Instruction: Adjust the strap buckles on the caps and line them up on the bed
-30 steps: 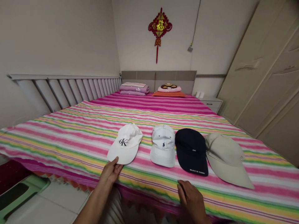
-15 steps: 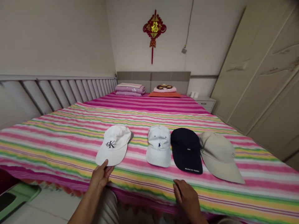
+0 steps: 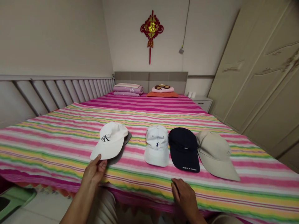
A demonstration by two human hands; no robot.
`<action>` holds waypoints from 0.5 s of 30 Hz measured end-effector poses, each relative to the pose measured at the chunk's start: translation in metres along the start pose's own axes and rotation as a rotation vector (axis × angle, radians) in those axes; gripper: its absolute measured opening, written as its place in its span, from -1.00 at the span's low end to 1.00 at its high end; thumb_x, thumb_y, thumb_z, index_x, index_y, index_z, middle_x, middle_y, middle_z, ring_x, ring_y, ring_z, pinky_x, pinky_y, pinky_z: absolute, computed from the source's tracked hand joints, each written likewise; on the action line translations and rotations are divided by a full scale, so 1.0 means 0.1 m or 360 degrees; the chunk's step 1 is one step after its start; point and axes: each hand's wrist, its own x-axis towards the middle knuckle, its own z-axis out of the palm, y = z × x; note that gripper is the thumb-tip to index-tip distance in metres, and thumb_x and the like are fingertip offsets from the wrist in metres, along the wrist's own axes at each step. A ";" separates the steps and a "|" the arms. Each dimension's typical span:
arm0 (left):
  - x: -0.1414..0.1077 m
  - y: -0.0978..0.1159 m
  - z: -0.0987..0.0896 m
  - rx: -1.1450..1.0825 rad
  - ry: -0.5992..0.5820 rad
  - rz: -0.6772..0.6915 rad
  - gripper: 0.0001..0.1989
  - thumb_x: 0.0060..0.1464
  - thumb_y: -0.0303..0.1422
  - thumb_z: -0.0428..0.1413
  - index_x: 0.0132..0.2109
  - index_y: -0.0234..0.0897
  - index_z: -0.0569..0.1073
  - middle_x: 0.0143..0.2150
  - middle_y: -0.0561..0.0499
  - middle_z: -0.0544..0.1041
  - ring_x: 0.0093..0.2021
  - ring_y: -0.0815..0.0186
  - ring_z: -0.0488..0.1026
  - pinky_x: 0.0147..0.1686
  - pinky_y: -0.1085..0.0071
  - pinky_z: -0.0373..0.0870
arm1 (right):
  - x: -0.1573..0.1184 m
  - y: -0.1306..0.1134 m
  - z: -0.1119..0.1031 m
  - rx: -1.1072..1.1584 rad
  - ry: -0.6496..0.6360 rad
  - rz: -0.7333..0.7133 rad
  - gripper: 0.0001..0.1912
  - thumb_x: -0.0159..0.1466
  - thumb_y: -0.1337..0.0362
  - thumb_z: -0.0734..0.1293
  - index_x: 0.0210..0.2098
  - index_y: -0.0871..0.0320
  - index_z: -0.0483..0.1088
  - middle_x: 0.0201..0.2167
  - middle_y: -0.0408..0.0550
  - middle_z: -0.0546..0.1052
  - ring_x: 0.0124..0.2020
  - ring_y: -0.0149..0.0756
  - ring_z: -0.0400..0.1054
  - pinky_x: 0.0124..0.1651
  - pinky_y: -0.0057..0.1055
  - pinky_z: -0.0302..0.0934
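Note:
My left hand (image 3: pixel 94 169) pinches the brim of a white baseball cap (image 3: pixel 111 138) with dark "CK" lettering, thumb on top and fingers underneath. That cap is tilted up, and a grey cap (image 3: pixel 116 157) shows partly beneath it, mostly hidden. Resting near the bed's front edge, my right hand (image 3: pixel 185 195) has its fingers curled together, with nothing visible in them. Beyond it lie a pale blue cap (image 3: pixel 157 149) with a small dark emblem, a navy cap (image 3: pixel 184 149) with white writing on its brim, and a beige cap (image 3: pixel 215 152) touching the navy one.
A striped bedspread (image 3: pixel 70 133) covers the bed. Folded purple bedding (image 3: pixel 128 90) and a pink pillow (image 3: pixel 163 89) lie by the headboard (image 3: pixel 167 79). A rail (image 3: pixel 58 93) runs along the left, a wardrobe (image 3: pixel 252 77) stands right, and a green stool (image 3: pixel 16 199) is lower left.
My left hand has raised the white cap off the bed, moving it slightly left and up, so more of the grey cap beneath shows. My right hand stays in place.

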 end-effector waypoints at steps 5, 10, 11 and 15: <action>-0.24 0.03 0.13 -0.0277 -0.0473 0.0070 -0.72 0.01 -0.66 -0.07 -0.26 -0.27 0.43 -0.43 0.06 0.55 -0.51 0.44 0.46 -0.58 0.59 0.42 | 0.02 -0.04 -0.04 0.0050 -0.0014 0.0076 -0.83 0.22 0.28 0.15 -0.30 0.17 0.34 -0.51 -0.05 0.46 -0.51 -0.30 0.34 -0.44 -0.42 0.17; -0.65 -0.37 0.03 -0.0166 -0.0613 -0.0298 -0.54 -0.21 -0.73 0.05 -0.16 -0.21 0.42 -0.40 0.03 0.56 -0.47 0.33 0.48 -0.53 0.50 0.44 | 0.27 -0.21 -0.14 0.0805 -0.0335 0.0596 -0.76 0.22 0.16 0.15 -0.41 0.15 0.35 -0.51 -0.04 0.47 -0.49 -0.28 0.36 -0.44 -0.42 0.22; -0.73 -0.49 -0.02 -0.0107 -0.0666 -0.0396 -0.52 -0.26 -0.72 0.10 -0.15 -0.22 0.42 -0.39 0.01 0.56 -0.43 0.29 0.49 -0.51 0.46 0.45 | 0.35 -0.26 -0.17 0.1058 -0.0402 0.0687 -0.74 0.21 0.12 0.16 -0.38 0.15 0.36 -0.47 -0.01 0.49 -0.44 -0.26 0.38 -0.40 -0.40 0.24; -1.02 -1.01 -0.24 0.0063 -0.0852 -0.0740 -0.61 -0.42 -0.62 0.24 -0.31 -0.26 0.47 -0.45 0.01 0.54 -0.45 0.27 0.49 -0.47 0.45 0.44 | 0.63 -0.49 -0.31 0.2222 -0.0471 0.0921 -0.37 0.00 -0.14 0.27 -0.08 0.15 0.30 -0.15 0.14 0.47 -0.11 -0.08 0.35 -0.12 -0.23 0.23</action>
